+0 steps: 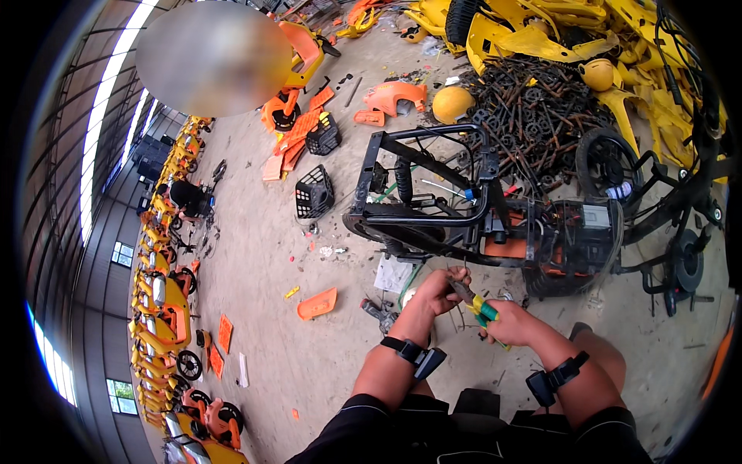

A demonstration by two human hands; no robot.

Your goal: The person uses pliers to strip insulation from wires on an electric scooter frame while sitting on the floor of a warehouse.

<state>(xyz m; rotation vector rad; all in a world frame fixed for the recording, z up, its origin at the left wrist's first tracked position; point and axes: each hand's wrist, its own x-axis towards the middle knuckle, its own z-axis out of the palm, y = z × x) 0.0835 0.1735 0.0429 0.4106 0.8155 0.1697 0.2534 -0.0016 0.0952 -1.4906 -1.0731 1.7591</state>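
Observation:
My right hand (508, 323) is wrapped round the green and yellow handles of a pair of pliers (485, 310). The metal jaws point up and left, right beside the fingers of my left hand (437, 292). Those fingers are closed in a pinch, and what they hold is too small to make out. Thin dark strands show around the jaws and below them. Just beyond both hands lies a stripped black scooter frame (433, 220) on its side, with a wheel, a shock absorber and a battery box (591, 216).
Behind the frame rises a heap of rusty metal parts (514, 116), with yellow body panels (533, 46) piled past it. Black baskets (314, 192) and orange panels (317, 304) lie on the concrete floor. Scooters line the left wall, where another person (185, 197) crouches.

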